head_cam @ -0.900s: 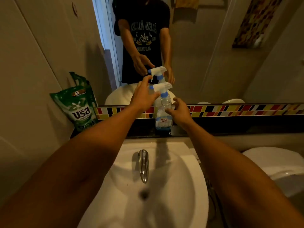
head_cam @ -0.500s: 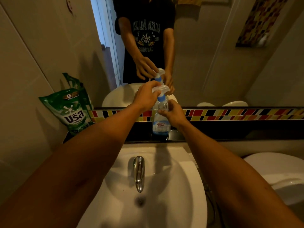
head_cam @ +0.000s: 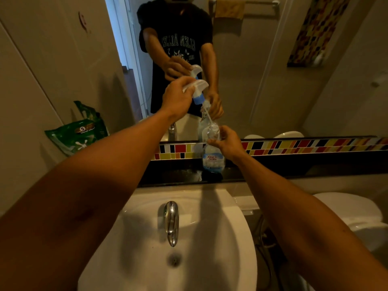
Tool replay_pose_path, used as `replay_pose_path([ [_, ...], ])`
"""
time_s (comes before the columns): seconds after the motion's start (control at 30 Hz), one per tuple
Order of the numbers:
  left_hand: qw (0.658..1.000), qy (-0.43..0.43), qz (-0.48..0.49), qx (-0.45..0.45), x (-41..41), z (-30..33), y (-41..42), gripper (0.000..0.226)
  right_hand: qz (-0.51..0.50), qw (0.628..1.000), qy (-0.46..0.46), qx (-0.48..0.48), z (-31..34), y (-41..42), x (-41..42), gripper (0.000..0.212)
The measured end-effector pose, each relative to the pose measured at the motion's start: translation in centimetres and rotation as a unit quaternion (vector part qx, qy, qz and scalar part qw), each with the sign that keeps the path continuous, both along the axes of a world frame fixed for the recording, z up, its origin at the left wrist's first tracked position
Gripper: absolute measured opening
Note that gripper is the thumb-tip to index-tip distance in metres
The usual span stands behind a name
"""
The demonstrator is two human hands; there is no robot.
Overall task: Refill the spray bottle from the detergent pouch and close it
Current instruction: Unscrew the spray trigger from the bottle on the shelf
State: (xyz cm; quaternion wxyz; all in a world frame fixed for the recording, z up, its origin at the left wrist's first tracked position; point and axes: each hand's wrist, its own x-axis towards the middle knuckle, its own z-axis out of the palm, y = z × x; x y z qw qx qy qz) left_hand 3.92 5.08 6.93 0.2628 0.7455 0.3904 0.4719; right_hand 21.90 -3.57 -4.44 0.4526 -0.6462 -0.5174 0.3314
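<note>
Bottle (head_cam: 213,158) (uncapped) gripped by right hand (head_cam: 227,143); left hand (head_cam: 177,97) holds sprayer (head_cam: 196,89).

The spray bottle (head_cam: 213,158) carries a label reading "King's Stella" in red script — the smaller print below it is too blurred to read. The green detergent pouch (head_cam: 76,136) shows a white "5" in a dark circle near its top. In the mirror (head_cam: 262,70), the person's dark T-shirt bears reversed lettering — it appears to say "GLEN ALLEN", partly hidden.
</note>
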Motion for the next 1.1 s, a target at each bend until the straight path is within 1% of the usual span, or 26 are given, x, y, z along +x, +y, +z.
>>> replay_pose_path([
  [0.13, 0.999, -0.033, 0.007, 0.008, -0.6, 1.9, 0.0, 0.032, -0.025, 1.0, -0.018, 0.006, 0.4, -1.1, 1.5, 0.047],
  [0.23, 0.998, -0.067, 0.021, -0.004, -1.3, 2.3, 0.0, 0.033, -0.05, 0.998, -0.032, 0.003, 0.4, -1.7, 2.6, 0.042],
  [0.5, 0.978, -0.18, 0.061, -0.08, -3.1, 1.1, -0.5, 0.03, -0.087, 0.996, -0.034, 0.007, 0.4, -3.1, 5.0, 0.034],
  [0.7, 0.96, -0.222, 0.074, -0.155, -3.6, -1.6, -0.9, 0.021, -0.105, 0.994, -0.032, 0.022, 0.6, -3.6, 6.0, 0.035],
  [0.8, 0.943, -0.246, 0.093, -0.204, -3.7, -3.2, -0.8, 0.02, -0.108, 0.994, -0.02, 0.024, 0.7, -3.8, 6.3, 0.036],
  [0.93, 0.924, -0.253, 0.109, -0.267, -4.0, -5.8, -0.9, 0.023, -0.118, 0.992, -0.013, 0.031, 0.5, -4.1, 6.8, 0.041],
  [1.1, 0.877, -0.297, 0.125, -0.357, -3.7, -9.3, -2.1, 0.016, -0.121, 0.992, -0.016, 0.029, -0.4, -4.6, 7.0, 0.042],
])
